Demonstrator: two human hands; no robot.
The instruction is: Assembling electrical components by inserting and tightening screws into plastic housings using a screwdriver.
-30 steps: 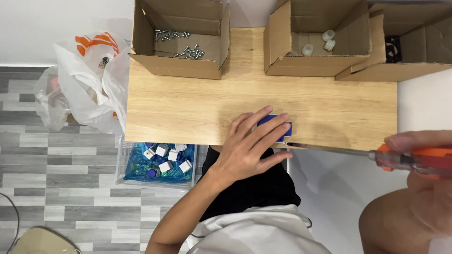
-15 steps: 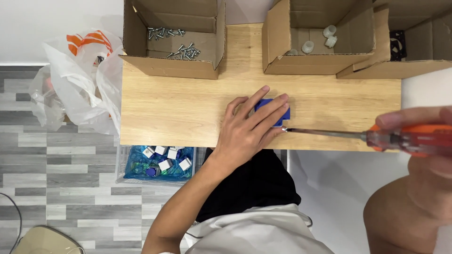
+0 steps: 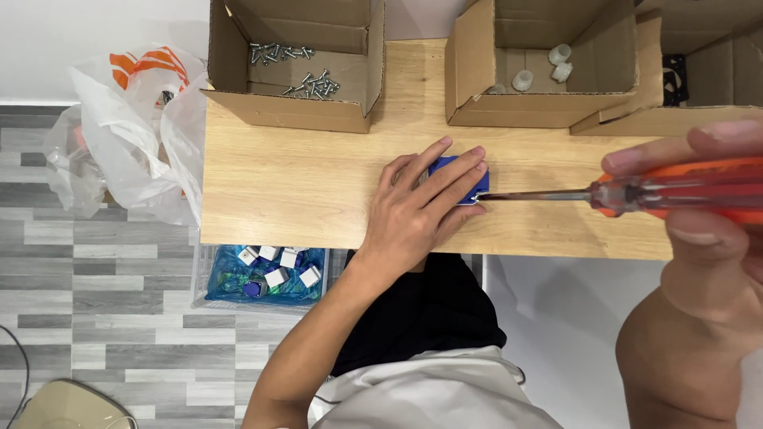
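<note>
The left hand (image 3: 425, 208) lies flat with fingers spread over a small blue rectangular block (image 3: 469, 176), pressing it onto the light wooden tabletop (image 3: 286, 199); only the block's far edge and right corner show between the fingers. The right hand (image 3: 707, 238), close to the camera and blurred, is closed around the orange translucent handle of a screwdriver (image 3: 683, 191), whose thin metal shaft runs leftward so that its tip meets the block's right corner just beside the left fingertips. The near table edge passes just under the left wrist, with bare wood to the left of that hand. Beyond the left fingers stands an open cardboard box holding loose silver screws (image 3: 290, 71); beyond the shaft stands a second open cardboard box with small white plastic caps (image 3: 540, 67), and a third carton (image 3: 699, 71) above the right hand is cut off by the frame. Below the table, left of the left forearm, a clear bin with blue and white pieces (image 3: 262, 274) sits on the grey plank floor (image 3: 95, 318), near crumpled white plastic bags (image 3: 127, 127). The right hand's fingers are partly cut off
</note>
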